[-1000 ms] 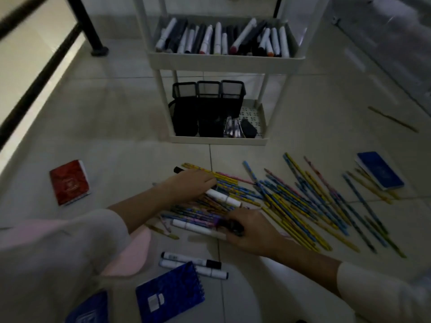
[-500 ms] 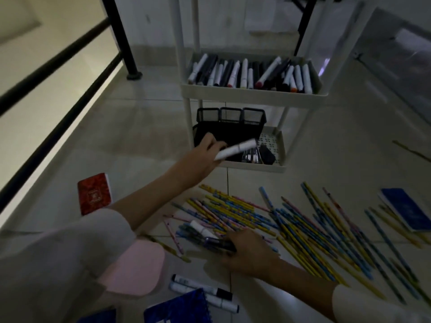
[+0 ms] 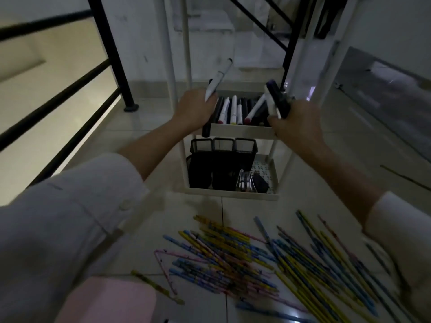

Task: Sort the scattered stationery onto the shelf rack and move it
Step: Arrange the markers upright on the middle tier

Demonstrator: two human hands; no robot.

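A: What are the hands gripping?
B: The left hand [image 3: 194, 109] is pinching a white marker [image 3: 219, 79] by its lower end; the right hand [image 3: 296, 123] is curling round dark markers [image 3: 278, 101], over the rack [image 3: 242, 131] tray.
A: Handling?
B: Likely light, stiff, slippery; mid-barrel holds best. Pencils [image 3: 233, 252] are lying scattered below.

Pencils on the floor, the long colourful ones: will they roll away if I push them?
The long, thin colourful pencils lie on smooth, glossy floor tiles, so loose ones at the edge could roll or slide. Those crisscrossed in the heap would likely block each other. Most look straight and stiff, and probably light.
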